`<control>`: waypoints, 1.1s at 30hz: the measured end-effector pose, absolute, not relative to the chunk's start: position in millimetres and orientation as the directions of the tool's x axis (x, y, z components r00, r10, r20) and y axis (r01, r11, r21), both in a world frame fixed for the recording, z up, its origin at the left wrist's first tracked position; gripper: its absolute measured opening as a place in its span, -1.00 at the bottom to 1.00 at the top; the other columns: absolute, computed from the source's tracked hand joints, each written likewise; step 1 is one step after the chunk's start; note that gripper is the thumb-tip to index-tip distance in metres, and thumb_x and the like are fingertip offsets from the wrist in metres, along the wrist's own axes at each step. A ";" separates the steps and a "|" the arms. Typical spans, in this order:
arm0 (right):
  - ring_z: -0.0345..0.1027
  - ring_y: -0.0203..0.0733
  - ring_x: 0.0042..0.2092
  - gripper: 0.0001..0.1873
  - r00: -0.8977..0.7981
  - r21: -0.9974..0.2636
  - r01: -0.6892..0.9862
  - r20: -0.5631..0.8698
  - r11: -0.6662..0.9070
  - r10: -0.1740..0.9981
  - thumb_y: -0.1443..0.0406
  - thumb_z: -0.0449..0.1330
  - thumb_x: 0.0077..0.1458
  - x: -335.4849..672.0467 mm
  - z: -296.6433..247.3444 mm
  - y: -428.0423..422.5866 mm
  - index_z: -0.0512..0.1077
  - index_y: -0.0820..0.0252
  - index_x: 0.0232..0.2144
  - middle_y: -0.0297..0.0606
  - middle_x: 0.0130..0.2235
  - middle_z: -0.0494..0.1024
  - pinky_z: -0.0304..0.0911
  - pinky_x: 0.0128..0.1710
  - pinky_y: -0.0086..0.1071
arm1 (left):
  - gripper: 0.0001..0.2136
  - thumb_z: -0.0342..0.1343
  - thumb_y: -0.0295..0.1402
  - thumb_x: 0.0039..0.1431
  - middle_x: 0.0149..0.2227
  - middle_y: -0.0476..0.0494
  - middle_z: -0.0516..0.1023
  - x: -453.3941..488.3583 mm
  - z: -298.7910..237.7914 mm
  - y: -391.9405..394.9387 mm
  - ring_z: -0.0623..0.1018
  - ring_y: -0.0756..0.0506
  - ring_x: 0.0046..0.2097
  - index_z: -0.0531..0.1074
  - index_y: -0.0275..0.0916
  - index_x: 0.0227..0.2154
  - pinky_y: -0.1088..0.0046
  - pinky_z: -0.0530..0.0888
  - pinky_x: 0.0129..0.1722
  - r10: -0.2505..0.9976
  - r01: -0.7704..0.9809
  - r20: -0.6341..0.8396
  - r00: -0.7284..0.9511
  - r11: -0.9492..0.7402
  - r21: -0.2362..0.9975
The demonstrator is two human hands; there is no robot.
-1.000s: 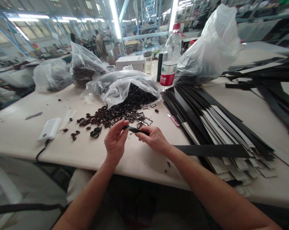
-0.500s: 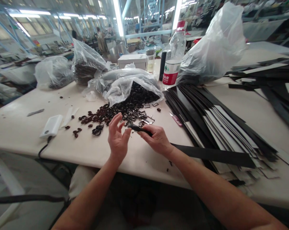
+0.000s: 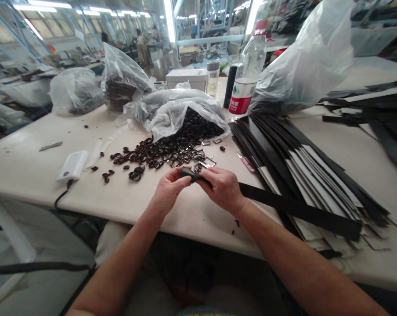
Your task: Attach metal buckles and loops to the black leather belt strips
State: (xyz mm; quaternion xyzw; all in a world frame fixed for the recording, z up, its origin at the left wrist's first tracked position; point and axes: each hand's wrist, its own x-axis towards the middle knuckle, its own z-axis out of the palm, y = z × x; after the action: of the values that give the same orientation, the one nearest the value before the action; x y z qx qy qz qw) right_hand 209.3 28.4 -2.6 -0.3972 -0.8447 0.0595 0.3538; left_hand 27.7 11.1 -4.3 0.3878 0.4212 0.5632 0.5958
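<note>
1. Your left hand (image 3: 170,189) and right hand (image 3: 223,188) both pinch the tip of the black strap (image 3: 297,210) just above the tabletop (image 3: 119,202). Its tail trails off to your right.
2. You look to be threading a dark ring onto that tip.
3. Next, keep the right pinch firm and slide the ring with the left.

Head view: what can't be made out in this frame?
Black strap tip: pinched between left hand and right hand; any fitting on it is hidden.
Large white bag: cloudy plastic hides its contents.
Bottle label: print too small.
Far strap pile: cut off by right edge.
</note>
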 end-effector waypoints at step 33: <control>0.31 -0.25 -0.54 -0.67 -0.335 -0.649 0.629 0.270 0.428 0.903 0.11 0.05 0.25 229.1 3.5 50.9 0.39 0.12 -0.48 -0.32 -0.53 0.54 0.03 -0.50 -0.39 | -0.74 0.39 -0.18 -0.09 -0.39 -0.11 0.63 -37.0 1.1 30.3 0.54 -0.05 -0.35 0.63 -0.24 -0.37 0.42 0.46 -0.26 0.952 0.096 0.204 -0.227 -0.186 0.978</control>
State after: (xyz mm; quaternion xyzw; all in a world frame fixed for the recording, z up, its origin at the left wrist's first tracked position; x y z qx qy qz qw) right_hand 229.1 50.9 3.5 -0.4870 -0.7864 0.2211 0.3089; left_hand -37.0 30.3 1.1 0.5020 0.5220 0.5840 0.3667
